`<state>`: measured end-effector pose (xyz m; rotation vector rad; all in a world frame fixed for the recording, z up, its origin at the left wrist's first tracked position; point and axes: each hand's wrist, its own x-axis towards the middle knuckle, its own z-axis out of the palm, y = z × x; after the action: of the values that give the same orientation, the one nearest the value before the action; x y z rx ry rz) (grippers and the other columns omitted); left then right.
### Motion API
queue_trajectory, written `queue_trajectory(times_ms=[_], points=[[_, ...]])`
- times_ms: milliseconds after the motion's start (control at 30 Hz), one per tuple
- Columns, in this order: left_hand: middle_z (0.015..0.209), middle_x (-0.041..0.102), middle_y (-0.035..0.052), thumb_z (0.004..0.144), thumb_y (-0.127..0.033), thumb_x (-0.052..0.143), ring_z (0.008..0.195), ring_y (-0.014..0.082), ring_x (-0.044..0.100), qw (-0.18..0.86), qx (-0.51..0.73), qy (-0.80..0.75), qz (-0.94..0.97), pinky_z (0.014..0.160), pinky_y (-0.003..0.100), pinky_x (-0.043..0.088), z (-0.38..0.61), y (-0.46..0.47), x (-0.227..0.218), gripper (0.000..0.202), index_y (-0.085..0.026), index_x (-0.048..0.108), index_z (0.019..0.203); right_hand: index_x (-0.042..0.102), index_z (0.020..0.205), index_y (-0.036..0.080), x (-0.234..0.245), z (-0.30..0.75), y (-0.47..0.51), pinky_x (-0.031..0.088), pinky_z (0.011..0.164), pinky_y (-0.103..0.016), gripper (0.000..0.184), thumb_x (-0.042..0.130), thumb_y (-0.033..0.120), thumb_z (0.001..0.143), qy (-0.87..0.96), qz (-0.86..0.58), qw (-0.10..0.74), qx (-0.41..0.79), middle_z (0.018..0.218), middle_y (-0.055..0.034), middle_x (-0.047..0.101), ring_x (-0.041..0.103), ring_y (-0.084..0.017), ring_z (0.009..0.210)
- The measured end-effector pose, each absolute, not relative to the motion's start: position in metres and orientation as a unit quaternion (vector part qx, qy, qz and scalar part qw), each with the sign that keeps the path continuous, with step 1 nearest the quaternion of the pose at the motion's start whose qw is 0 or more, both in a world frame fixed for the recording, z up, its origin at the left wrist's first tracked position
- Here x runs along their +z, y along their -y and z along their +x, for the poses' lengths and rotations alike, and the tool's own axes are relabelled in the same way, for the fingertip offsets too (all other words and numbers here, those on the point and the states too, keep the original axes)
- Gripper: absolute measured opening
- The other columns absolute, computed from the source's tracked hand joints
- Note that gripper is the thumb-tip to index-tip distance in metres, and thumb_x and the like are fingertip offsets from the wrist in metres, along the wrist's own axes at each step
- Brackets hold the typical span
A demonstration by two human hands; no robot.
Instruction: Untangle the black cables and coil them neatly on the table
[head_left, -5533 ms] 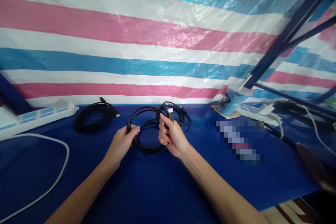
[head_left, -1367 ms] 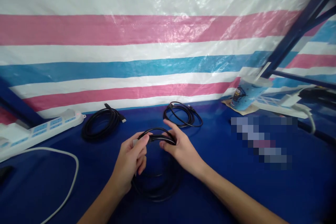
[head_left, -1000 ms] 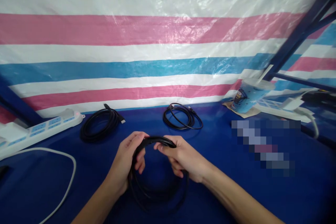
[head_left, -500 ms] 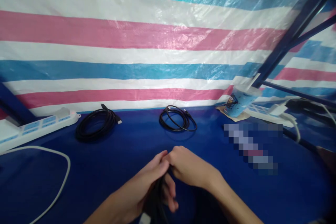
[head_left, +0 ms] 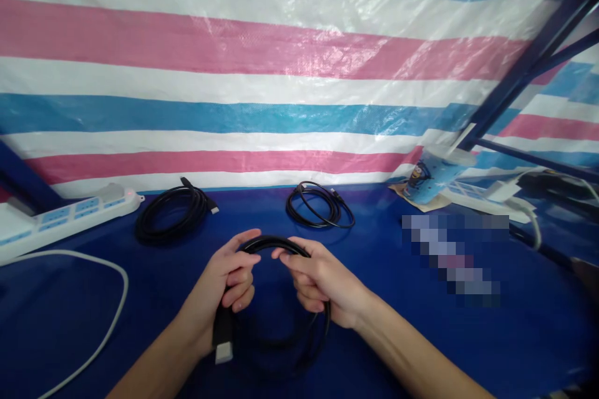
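A black cable (head_left: 270, 242) is looped into a ring between my two hands, above the blue tabletop (head_left: 154, 312). My left hand (head_left: 236, 274) pinches the ring's upper left side, with thumb and fingers closed round it. Below that hand hangs the cable's plug (head_left: 223, 340), a black housing with a flat silver metal end that looks like HDMI. My right hand (head_left: 311, 271) grips the ring's upper right side, fingers curled round the strands. The lower part of the loop is dim and blurred against the table.
Two coiled black cables, one at left (head_left: 163, 215) and one at centre (head_left: 318, 206), lie at the back. White power strips stand left (head_left: 79, 215) and right (head_left: 486, 199). A blue cup (head_left: 433, 174) sits back right. A white cord (head_left: 122, 299) curves at left.
My hands were together with the cable bunched between them; now they are apart, holding it as an open ring. The plug has come up into fuller view. The camera view has shifted slightly.
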<state>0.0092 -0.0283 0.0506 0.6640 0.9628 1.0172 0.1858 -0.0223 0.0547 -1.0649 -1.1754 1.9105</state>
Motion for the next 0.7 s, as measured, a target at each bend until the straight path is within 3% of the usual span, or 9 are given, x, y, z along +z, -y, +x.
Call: queue_trajectory(times_ms=[100, 200, 267, 367, 567, 633, 700], points=[[0.041, 0.035, -0.0111, 0.071, -0.017, 0.059, 0.030, 0.0030, 0.022, 0.799, 0.313, -0.395, 0.327, 0.031, 0.015, 0.028, 0.010, 0.036, 0.052, 0.039, -0.017, 0.055, 0.109, 0.057, 0.087, 0.019, 0.059, 0.195, 0.023, 0.017, 0.029, -0.013, 0.008, 0.056, 0.025, 0.081, 0.502, -0.395, 0.229, 0.734, 0.041, 0.0134, 0.025, 0.016, -0.002, 0.032], [0.039, 0.036, -0.0112, 0.070, -0.014, 0.058, 0.028, 0.0039, 0.022, 0.835, 0.173, -0.382, 0.357, 0.030, 0.015, 0.028, 0.015, 0.045, 0.054, 0.045, -0.022, 0.053, 0.114, 0.055, 0.068, 0.015, 0.059, 0.200, 0.023, 0.022, 0.028, -0.014, 0.005, 0.055, 0.012, 0.071, 0.559, -0.369, 0.107, 0.735, 0.040, 0.0108, 0.035, 0.026, -0.002, 0.030], [0.037, 0.032, -0.0128, 0.069, -0.014, 0.058, 0.028, 0.0033, 0.017, 0.821, 0.158, -0.407, 0.368, 0.029, 0.013, 0.022, 0.018, 0.047, 0.053, 0.052, -0.023, 0.051, 0.119, 0.056, 0.064, 0.015, 0.056, 0.197, 0.023, 0.025, 0.027, -0.014, 0.009, 0.052, 0.007, 0.065, 0.567, -0.373, 0.092, 0.729, 0.041, 0.0097, 0.039, 0.030, -0.002, 0.029], [0.033, 0.026, -0.0145, 0.068, -0.016, 0.060, 0.028, 0.0033, 0.011, 0.764, 0.264, -0.450, 0.379, 0.029, 0.014, 0.016, 0.018, 0.042, 0.052, 0.059, -0.021, 0.047, 0.126, 0.060, 0.078, 0.015, 0.052, 0.190, 0.021, 0.031, 0.031, -0.014, 0.015, 0.053, 0.008, 0.067, 0.543, -0.394, 0.183, 0.718, 0.044, 0.0099, 0.043, 0.034, -0.002, 0.030], [0.033, 0.021, -0.0157, 0.069, -0.018, 0.064, 0.027, 0.0025, 0.012, 0.671, 0.505, -0.439, 0.319, 0.030, 0.015, 0.020, 0.008, 0.030, 0.057, 0.057, -0.016, 0.050, 0.124, 0.062, 0.095, 0.013, 0.048, 0.181, 0.017, 0.043, 0.046, -0.019, 0.021, 0.064, 0.026, 0.079, 0.387, -0.347, 0.397, 0.757, 0.054, 0.0070, 0.049, 0.044, -0.004, 0.041], [0.033, 0.021, -0.0157, 0.071, -0.018, 0.064, 0.027, 0.0025, 0.012, 0.658, 0.539, -0.429, 0.304, 0.031, 0.015, 0.022, 0.009, 0.029, 0.055, 0.053, -0.016, 0.051, 0.123, 0.060, 0.098, 0.014, 0.045, 0.179, 0.017, 0.043, 0.046, -0.020, 0.026, 0.062, 0.035, 0.083, 0.367, -0.341, 0.418, 0.758, 0.053, 0.0084, 0.045, 0.040, -0.004, 0.040], [0.033, 0.022, -0.0153, 0.072, -0.018, 0.063, 0.028, 0.0030, 0.014, 0.667, 0.532, -0.424, 0.304, 0.031, 0.015, 0.023, 0.011, 0.030, 0.051, 0.047, -0.018, 0.053, 0.118, 0.058, 0.094, 0.016, 0.041, 0.179, 0.018, 0.033, 0.038, -0.017, 0.029, 0.059, 0.043, 0.084, 0.364, -0.350, 0.420, 0.754, 0.046, 0.0116, 0.034, 0.027, -0.002, 0.035]])
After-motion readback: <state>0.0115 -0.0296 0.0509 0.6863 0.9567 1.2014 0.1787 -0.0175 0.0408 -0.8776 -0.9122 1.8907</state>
